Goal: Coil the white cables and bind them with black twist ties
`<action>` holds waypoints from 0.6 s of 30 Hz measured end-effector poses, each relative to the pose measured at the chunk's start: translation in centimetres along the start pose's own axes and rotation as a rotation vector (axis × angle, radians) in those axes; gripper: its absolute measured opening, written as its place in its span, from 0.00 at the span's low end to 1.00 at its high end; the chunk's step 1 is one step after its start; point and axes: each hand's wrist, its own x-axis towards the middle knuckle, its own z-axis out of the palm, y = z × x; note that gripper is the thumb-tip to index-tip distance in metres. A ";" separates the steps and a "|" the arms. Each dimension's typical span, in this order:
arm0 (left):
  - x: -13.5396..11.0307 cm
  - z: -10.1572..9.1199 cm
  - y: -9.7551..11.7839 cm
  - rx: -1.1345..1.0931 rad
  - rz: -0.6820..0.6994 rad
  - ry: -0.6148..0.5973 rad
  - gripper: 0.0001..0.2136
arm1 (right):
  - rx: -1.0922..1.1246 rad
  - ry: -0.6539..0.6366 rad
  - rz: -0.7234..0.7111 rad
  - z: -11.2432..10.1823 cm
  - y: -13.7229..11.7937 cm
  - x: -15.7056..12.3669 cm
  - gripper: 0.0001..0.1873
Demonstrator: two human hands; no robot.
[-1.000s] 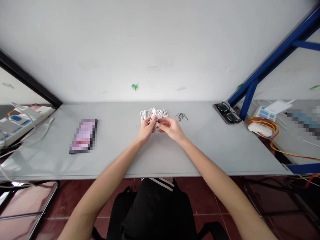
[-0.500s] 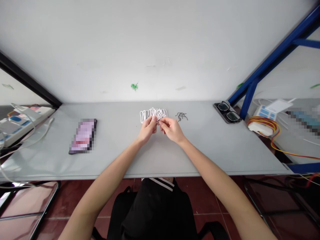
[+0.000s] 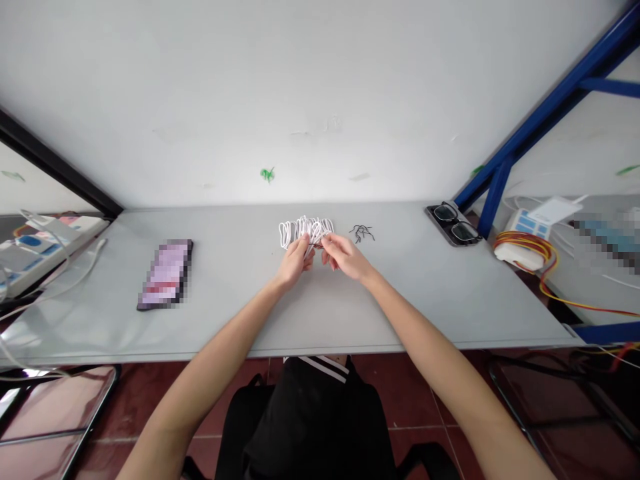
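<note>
A row of coiled white cables (image 3: 295, 230) lies on the grey table in front of me. My left hand (image 3: 295, 263) is closed at the near side of the coils, thumb on top, pinching part of a white cable. Between my hands a short black twist tie (image 3: 316, 245) stretches across. My right hand (image 3: 346, 257) pinches its right end between thumb and forefinger. Fingers partly hide how the tie runs round the cable. To the right lies a small loose pile of black twist ties (image 3: 362, 233).
A phone (image 3: 167, 273) with a blurred screen lies on the left of the table (image 3: 400, 307). Glasses (image 3: 464, 231) rest on a dark case at the back right. Power strips and cables stand at both sides, beyond a black post and a blue frame (image 3: 500, 180).
My right hand has drawn slightly away from my left, and more of the black twist tie shows between them. The view has shifted a little.
</note>
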 end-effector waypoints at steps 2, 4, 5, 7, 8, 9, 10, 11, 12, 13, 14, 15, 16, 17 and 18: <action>-0.1 0.0 0.2 -0.023 -0.007 0.011 0.25 | -0.299 0.079 -0.166 0.2 0.0 -0.2 0.13; -0.3 0.1 0.4 -0.019 -0.013 0.010 0.25 | -0.575 0.125 -0.312 0.2 0.2 -0.3 0.10; -0.4 0.1 0.5 -0.012 -0.017 0.008 0.25 | -0.697 0.141 -0.367 0.2 0.4 -0.2 0.09; -0.5 0.3 0.5 -0.004 -0.021 0.007 0.24 | -0.894 0.162 -0.432 0.1 0.7 0.0 0.11; -0.4 0.3 0.5 -0.009 -0.026 0.006 0.24 | -0.958 0.162 -0.451 0.1 0.9 0.1 0.12; -0.4 0.3 0.5 -0.026 -0.034 0.004 0.24 | -0.992 0.156 -0.463 0.1 1.1 0.1 0.13; -0.3 0.4 0.5 -0.052 -0.045 0.005 0.23 | -0.994 0.153 -0.468 0.0 1.1 0.2 0.13; -0.3 0.4 0.5 -0.084 -0.060 0.009 0.22 | -0.966 0.151 -0.462 0.1 1.1 0.2 0.13; -0.2 0.4 0.6 -0.118 -0.079 0.013 0.20 | -0.918 0.153 -0.446 0.1 1.1 0.2 0.12; -0.1 0.5 0.6 -0.147 -0.100 0.018 0.18 | -0.858 0.156 -0.423 0.2 1.0 0.1 0.12; -0.1 0.5 0.7 -0.170 -0.118 0.022 0.16 | -0.796 0.157 -0.394 0.2 0.9 0.1 0.13; -0.1 0.5 0.7 -0.185 -0.132 0.023 0.14 | -0.741 0.155 -0.366 0.3 0.8 0.1 0.13; -0.1 0.5 0.7 -0.194 -0.140 0.023 0.13 | -0.697 0.149 -0.343 0.3 0.7 0.0 0.14; -0.1 0.6 0.7 -0.199 -0.143 0.022 0.11 | -0.664 0.140 -0.326 0.3 0.5 0.0 0.14; -0.2 0.6 0.7 -0.199 -0.141 0.021 0.10 | -0.642 0.133 -0.313 0.3 0.5 0.0 0.15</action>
